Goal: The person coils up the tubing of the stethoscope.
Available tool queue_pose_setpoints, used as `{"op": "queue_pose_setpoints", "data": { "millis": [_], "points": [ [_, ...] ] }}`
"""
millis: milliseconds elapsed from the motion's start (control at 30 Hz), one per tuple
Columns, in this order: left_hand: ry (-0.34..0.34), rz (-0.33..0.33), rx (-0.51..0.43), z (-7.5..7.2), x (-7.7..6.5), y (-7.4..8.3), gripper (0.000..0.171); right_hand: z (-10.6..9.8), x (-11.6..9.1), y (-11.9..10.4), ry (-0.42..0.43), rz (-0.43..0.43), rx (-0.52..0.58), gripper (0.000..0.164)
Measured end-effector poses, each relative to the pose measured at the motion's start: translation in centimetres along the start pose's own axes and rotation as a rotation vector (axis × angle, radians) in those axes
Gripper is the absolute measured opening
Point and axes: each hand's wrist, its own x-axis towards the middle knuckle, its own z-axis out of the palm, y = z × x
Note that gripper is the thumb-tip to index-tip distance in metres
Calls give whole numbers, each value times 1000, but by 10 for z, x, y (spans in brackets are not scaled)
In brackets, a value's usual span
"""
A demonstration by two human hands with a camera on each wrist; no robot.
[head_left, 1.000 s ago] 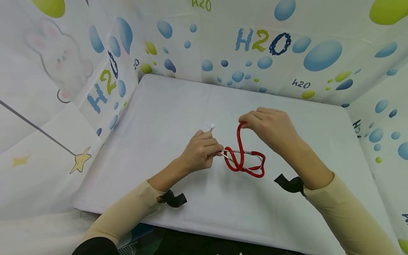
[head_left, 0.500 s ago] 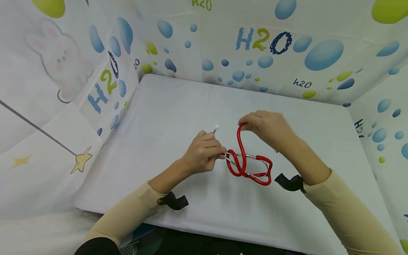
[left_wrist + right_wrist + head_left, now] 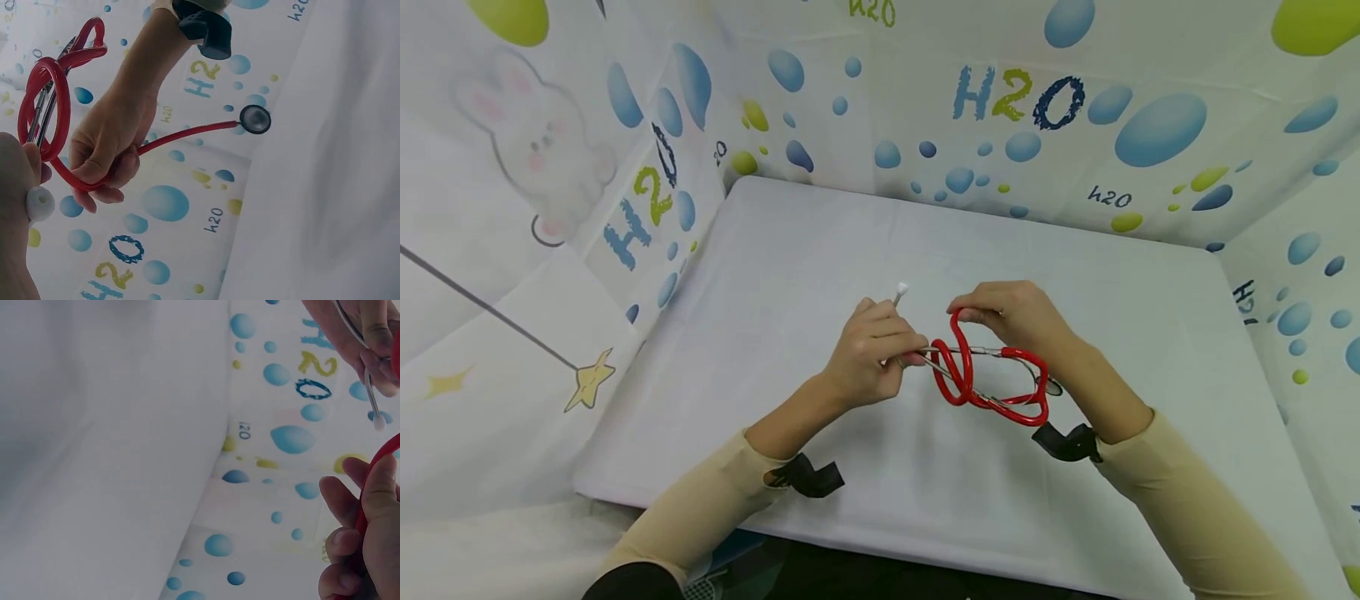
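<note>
A red stethoscope (image 3: 1030,420) is held in the air above the table, its tubing looped around its metal ear tubes. My left hand (image 3: 872,354) grips those ear tubes; one white ear tip (image 3: 902,288) pokes out above the fingers. To the right, my right hand (image 3: 1021,317) holds the red tubing between thumb and fingers. In the left wrist view, the tubing runs on past the right hand to the round chest piece (image 3: 255,119), which hangs free. The right wrist view shows the right-hand fingers (image 3: 342,540) curled around the tube.
A white-covered table (image 3: 820,242) lies beneath both hands. Behind it and at the sides stand white cloth walls (image 3: 910,100) printed with blue and green drops. Black straps (image 3: 811,477) dangle from both wrists.
My right hand has come down and slightly left, lowering the tubing it holds toward the loops. The loops have shifted a little right. The left hand stays almost in place.
</note>
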Motion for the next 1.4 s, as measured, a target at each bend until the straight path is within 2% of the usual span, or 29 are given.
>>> {"op": "queue_pose_setpoints", "data": {
  "millis": [267,400,500,633,833,900,1067,1133,1400],
  "points": [
    [29,-61,23,-9,5,-1,7,6,-6,-11,10,-11,142,23],
    [26,-92,45,-13,8,-1,8,3,-8,-23,34,-45,223,27],
    [26,-96,49,-14,8,-1,8,3,-9,-30,32,-43,189,28],
    [43,-95,46,-15,8,-2,8,8,-11,-29,-25,-10,137,24],
    [79,-127,52,-18,10,-5,7,18,-18,-26,-139,93,27,39],
    [88,-144,56,-19,11,-6,7,19,-22,-28,-142,83,-7,39],
    [119,-180,67,-21,9,-11,9,25,-25,-35,-77,27,-45,32],
    [121,-194,77,-21,8,-12,10,27,-25,-38,-84,53,-59,29],
    [88,-274,128,-21,2,-18,12,31,-22,-56,-229,192,-119,12]
  ]
}}
